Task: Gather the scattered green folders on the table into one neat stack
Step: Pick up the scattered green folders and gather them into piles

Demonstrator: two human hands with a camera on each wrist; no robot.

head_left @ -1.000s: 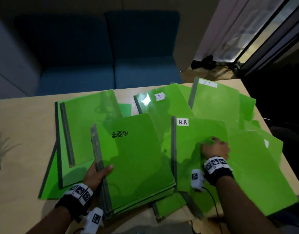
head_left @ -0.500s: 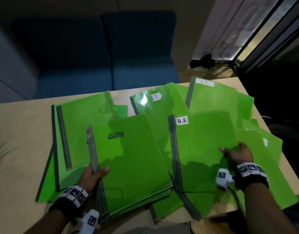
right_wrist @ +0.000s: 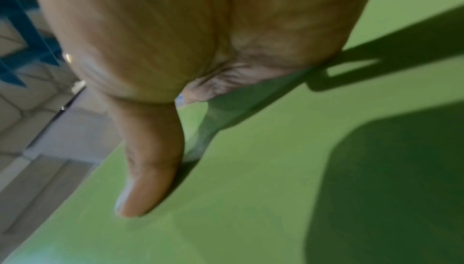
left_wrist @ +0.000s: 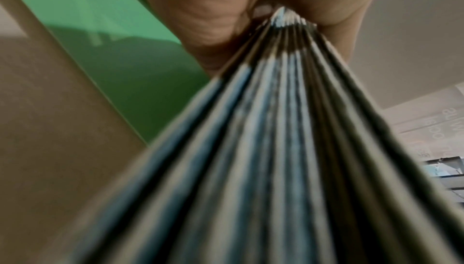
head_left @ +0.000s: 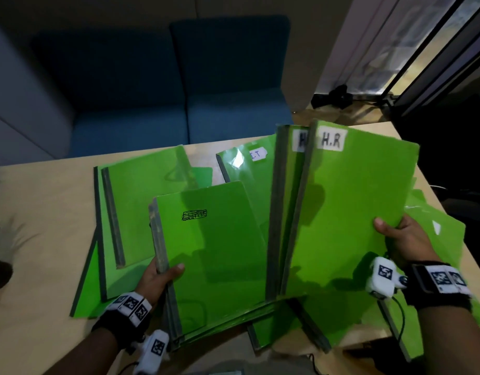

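Right wrist view shows your thumb [right_wrist: 148, 161] pressed flat on a green cover while the other fingers go under it out of sight, so your right hand [head_left: 406, 239] is clamped on the outer edge of the lifted H.R folders [head_left: 352, 212]. Two of them fan apart at the spines, tilted up off the table [head_left: 44, 239], probably to clear the sheets below. Your left hand [head_left: 157, 277] pinches the spine side of the gathered stack [head_left: 214, 253], thumb on top and fingers beneath; the left wrist view shows many layered edges squeezed together, likely to keep the pile from sliding. Loose folders [head_left: 141, 207] lie overlapped to the left, another marked I.T sits behind, and more lie under your right arm.
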